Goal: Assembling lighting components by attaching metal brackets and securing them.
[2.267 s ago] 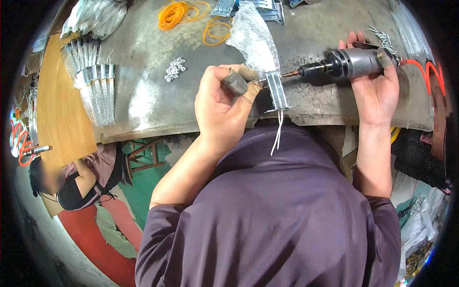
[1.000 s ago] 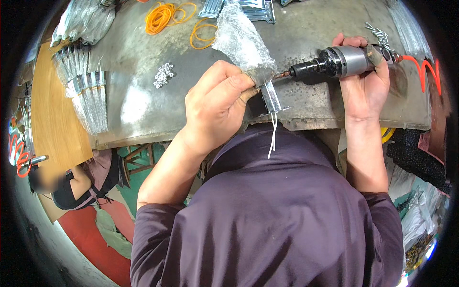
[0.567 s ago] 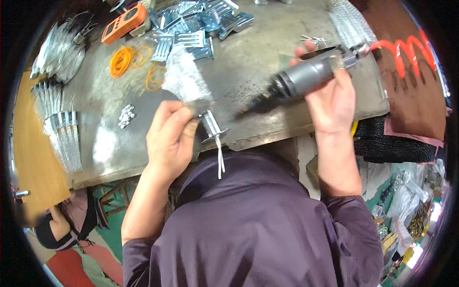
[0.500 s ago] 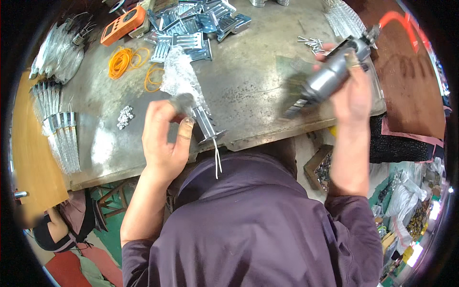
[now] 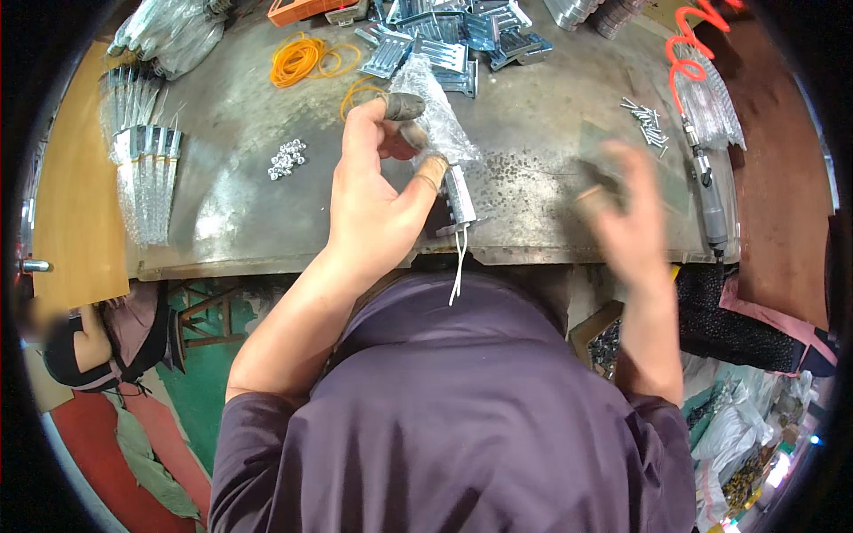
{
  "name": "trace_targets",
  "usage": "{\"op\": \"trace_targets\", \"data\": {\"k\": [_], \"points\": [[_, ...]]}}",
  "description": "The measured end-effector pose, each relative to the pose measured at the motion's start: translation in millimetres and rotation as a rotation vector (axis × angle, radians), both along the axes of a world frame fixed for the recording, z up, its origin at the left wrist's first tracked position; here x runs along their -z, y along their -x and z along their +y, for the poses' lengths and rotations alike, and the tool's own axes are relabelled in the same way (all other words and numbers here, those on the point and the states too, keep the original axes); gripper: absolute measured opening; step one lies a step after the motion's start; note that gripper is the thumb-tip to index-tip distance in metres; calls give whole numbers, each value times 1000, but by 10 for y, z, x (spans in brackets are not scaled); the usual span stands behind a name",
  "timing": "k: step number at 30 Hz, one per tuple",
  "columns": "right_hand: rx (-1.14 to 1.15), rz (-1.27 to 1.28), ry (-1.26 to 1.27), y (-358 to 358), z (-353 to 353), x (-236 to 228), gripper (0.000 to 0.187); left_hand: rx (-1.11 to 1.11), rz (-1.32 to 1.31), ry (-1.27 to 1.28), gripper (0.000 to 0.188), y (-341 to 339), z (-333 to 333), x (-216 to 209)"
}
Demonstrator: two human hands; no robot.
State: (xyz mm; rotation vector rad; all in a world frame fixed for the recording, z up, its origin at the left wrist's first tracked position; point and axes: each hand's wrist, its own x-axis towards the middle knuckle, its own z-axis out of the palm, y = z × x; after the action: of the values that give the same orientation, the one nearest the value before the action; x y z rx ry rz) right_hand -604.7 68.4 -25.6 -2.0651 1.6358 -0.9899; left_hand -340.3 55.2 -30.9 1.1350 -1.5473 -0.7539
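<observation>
My left hand (image 5: pixel 378 195) is at a bubble-wrapped part (image 5: pixel 433 102) near the table's front edge. Its thumb and fingers, some in dark fingertip covers, are half curled but apart at the wrap's left side. From the wrap sticks a dark metal end (image 5: pixel 459 195) with a flange, and two white wires (image 5: pixel 460 266) hang from it over the edge. My right hand (image 5: pixel 631 218), blurred by motion, is right of the part with thumb and fingers apart and nothing visible in it. Farther right lies a grey air-powered driver (image 5: pixel 712 209), apart from that hand.
Blue-silver metal brackets (image 5: pixel 440 53) are heaped at the back. Orange cord (image 5: pixel 298 62) and small shiny nuts (image 5: pixel 287 160) lie left, screws (image 5: pixel 647 124) right. Wrapped parts (image 5: pixel 147 186) line the left edge. A red coiled hose (image 5: pixel 684 67) reaches the driver. Another person (image 5: pixel 98 346) is at lower left.
My right hand has let go of the driver, which now lies at the table's right edge. My left hand has come over the wrapped part's side. The whole view has shifted.
</observation>
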Motion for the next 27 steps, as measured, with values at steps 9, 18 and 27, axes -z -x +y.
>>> {"op": "trace_targets", "data": {"k": [9,18,27], "points": [[-485,-111,154,-834,107,96,19,17,137,-64,41,-124,160,46],[-496,-262,266,-972,118,-39,18,237,264,5,44,-232,355,45],[-800,-526,123,-1270,133,-288,20,-280,-539,462,82,-945,182,-27]]}}
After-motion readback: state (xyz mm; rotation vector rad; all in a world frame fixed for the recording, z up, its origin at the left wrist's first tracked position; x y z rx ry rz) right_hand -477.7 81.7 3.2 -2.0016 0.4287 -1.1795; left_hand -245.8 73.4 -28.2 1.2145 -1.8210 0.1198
